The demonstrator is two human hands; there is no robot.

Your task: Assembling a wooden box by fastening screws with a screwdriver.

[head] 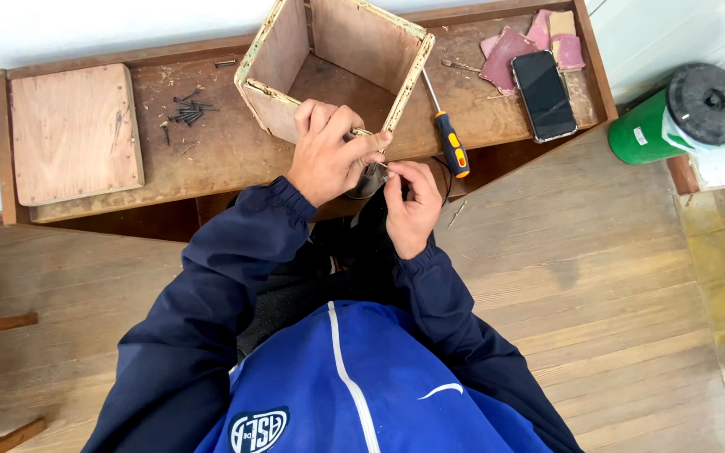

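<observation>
— Plywood box (337,63), open at the top, sits on the desk (220,151) at twelve o'clock from the hands. What grips it?

— Left hand (329,155): its fingers are clamped on the box's near corner.

— And the right hand (409,205)?

— Just below that corner, at five o'clock from the left hand, fingertips pinched together on something small and thin; I cannot tell what.

— Anything else about?

— Screwdriver (449,138) with an orange handle at two o'clock from the hands, just beside the box. Phone (544,94) and sandpaper (505,54) farther at two. Dark nails (186,111) at ten, flat board (73,132) at nine, green can (681,113) on the floor at three.
</observation>
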